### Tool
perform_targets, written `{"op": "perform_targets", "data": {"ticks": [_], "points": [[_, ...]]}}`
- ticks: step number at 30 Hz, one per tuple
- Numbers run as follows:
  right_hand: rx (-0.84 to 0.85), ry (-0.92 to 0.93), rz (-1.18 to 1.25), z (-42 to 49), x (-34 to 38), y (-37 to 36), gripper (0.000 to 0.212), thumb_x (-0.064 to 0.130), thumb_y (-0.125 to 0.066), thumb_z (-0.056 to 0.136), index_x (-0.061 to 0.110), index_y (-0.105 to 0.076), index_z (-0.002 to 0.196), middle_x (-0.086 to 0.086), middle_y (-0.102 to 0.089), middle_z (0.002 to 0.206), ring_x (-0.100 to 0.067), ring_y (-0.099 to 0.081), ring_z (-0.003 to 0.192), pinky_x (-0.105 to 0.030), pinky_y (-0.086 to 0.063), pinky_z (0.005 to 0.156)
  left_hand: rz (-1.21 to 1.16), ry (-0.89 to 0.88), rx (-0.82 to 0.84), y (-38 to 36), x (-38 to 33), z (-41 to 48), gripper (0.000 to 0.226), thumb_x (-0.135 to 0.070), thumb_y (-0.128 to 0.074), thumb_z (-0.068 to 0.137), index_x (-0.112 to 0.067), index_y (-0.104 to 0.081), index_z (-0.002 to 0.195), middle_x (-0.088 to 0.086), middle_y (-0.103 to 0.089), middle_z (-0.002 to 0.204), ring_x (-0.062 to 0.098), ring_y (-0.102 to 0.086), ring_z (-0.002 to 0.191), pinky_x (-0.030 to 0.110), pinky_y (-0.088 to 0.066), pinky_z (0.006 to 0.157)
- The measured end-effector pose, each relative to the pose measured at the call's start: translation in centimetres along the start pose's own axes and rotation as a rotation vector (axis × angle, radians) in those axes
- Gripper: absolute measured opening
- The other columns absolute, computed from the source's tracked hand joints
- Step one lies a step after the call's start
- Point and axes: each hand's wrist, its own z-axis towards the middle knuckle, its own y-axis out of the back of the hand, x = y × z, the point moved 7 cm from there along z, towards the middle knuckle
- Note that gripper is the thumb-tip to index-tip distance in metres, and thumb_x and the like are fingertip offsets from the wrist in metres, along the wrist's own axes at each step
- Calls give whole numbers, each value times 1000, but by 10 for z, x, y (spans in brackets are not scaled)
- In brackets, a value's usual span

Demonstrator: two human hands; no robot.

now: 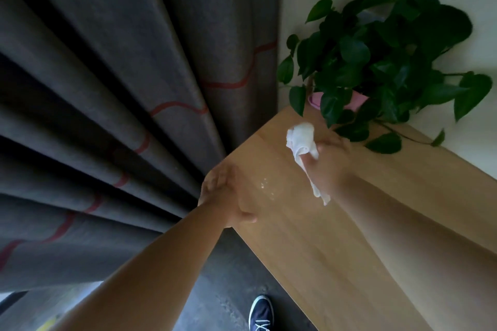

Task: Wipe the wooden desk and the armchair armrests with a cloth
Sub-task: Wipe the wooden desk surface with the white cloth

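The light wooden desk (309, 244) runs from the centre to the lower right. My right hand (326, 161) is closed around a white cloth (301, 140), which bunches out past the fingers near the desk's far corner while a tail hangs below the wrist. My left hand (226, 196) rests on the desk's left edge, fingers curled over the rim and thumb lying on top. A few small wet drops (265, 185) glisten on the wood between the two hands. No armchair is in view.
A leafy green plant (376, 62) in a pink pot (349, 101) stands at the desk's far corner against the pale wall, with vines trailing over the desk. Dark grey curtains (121, 88) with red lines hang left. A blue shoe (261, 313) stands on the dark floor.
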Motion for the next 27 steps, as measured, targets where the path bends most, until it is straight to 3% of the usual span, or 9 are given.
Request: {"op": "perform_targets", "data": {"ticks": [2,5,9,11,15,17,20,24,27], "points": [[6,36,34,23,2,-14,48,43,-52,102,8,-65,132,-13,-66,135,-30,-54,130,-40,-32,117,-9,-41,41,-7,0,2,153,-82,-72,65,-15,27,160,4,29,170,28,24,157,48,-3,130],[114,36,201,38,2,-48,67,51,-55,100,10,-43,151,-15,-57,147,-33,-57,130,-43,-44,109,-50,-42,35,-15,1,5,154,-74,-78,66,-16,30,158,0,38,166,23,25,157,42,-6,131],[108,270,-99,42,19,-90,95,62,-67,86,10,-33,159,-19,-22,171,-39,-20,157,-54,-22,126,-50,-52,-5,-19,3,9,153,-73,-79,67,-17,31,158,-2,41,164,20,30,155,41,-5,131],[130,380,-143,42,33,-103,87,54,-66,88,15,-35,160,-14,-17,174,-36,-13,159,-50,-17,128,-81,-59,-14,-21,3,10,152,-72,-79,67,-19,30,159,-4,39,165,18,30,155,40,-6,130],[166,596,-46,18,57,-114,63,30,-68,85,20,-58,146,-10,-34,169,-32,-26,157,-51,-28,124,-146,-95,-65,-22,8,9,152,-72,-81,64,-22,27,160,-7,36,167,15,31,154,39,-3,130],[234,636,57,-5,60,-119,55,19,-67,84,22,-66,139,-7,-41,165,-28,-31,155,-48,-26,125,-164,-122,-80,-23,10,7,151,-72,-80,65,-22,26,161,-6,35,167,14,33,153,39,0,130],[358,674,131,-48,55,-124,53,19,-64,77,26,-74,128,-4,-51,158,-23,-37,153,-40,-23,124,-116,-170,-106,-23,4,5,144,-70,-76,73,-14,23,161,0,29,170,17,30,154,39,6,130],[496,644,253,-103,31,-115,49,33,-52,75,28,-81,113,10,-54,152,-9,-37,149,-38,-26,124,-142,-226,-147,-32,-7,-19,131,-61,-75,82,-12,15,164,1,20,173,17,18,159,32,0,128],[586,548,377,-135,10,-107,36,12,-65,84,26,-82,112,16,-57,144,-6,-46,145,-34,-30,122,-226,-306,-159,-56,-20,-55,130,-68,-72,80,-17,12,165,-7,18,172,12,19,158,30,3,129]]}}
